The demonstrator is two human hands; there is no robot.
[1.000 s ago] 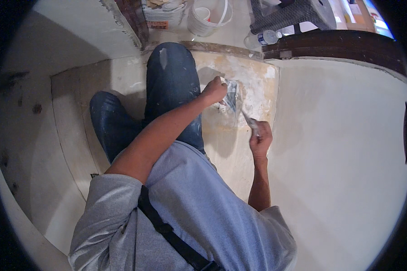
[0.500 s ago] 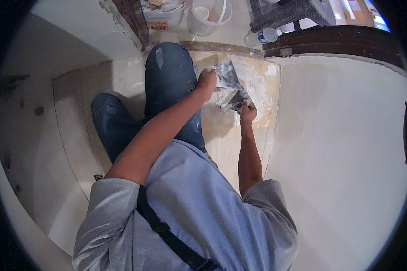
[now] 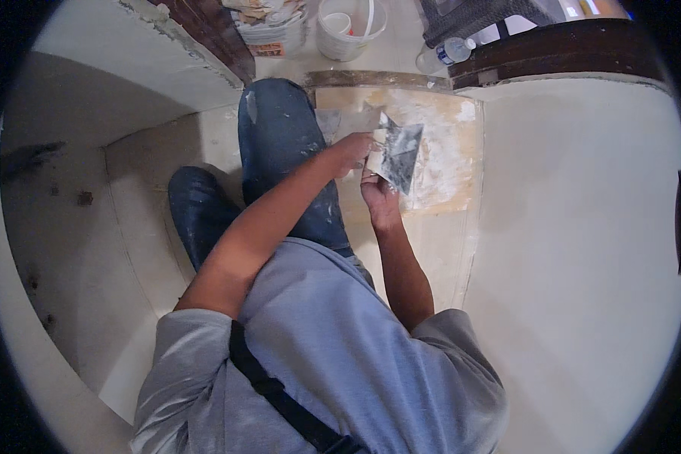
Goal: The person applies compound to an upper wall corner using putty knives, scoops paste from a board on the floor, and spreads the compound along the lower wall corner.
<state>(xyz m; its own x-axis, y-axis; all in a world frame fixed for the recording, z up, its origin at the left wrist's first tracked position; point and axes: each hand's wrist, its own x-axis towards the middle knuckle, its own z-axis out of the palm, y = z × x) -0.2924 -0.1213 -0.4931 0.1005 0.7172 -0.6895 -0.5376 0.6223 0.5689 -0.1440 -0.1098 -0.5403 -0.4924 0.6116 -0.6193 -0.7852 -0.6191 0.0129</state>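
Observation:
Over a wooden board [image 3: 463, 181] smeared with white putty [image 3: 440, 140], both my hands hold wide putty knives. My left hand [image 3: 352, 151] is closed on one putty knife [image 3: 386, 121], which is mostly hidden behind the other. Closed from below, my right hand [image 3: 380, 194] grips a second putty knife [image 3: 408, 144], its grey triangular blade spotted with white putty. The two blades overlap, and I cannot tell whether they touch. A flat grey piece [image 3: 328, 121] shows on the board's left part beside my knee.
My jeans-covered knee [image 3: 276, 113] borders the board on the left. Beyond a raised sill [image 3: 378, 79] stand a clear bucket [image 3: 348, 45] with a white cup, an open sack [image 3: 272, 30] and a plastic bottle [image 3: 452, 51]. A pale wall [image 3: 575, 227] rises on the right.
My right hand has moved left and closer to my left hand, turning its putty knife so the blade faces up and right. The blades now overlap more. The view has shifted slightly.

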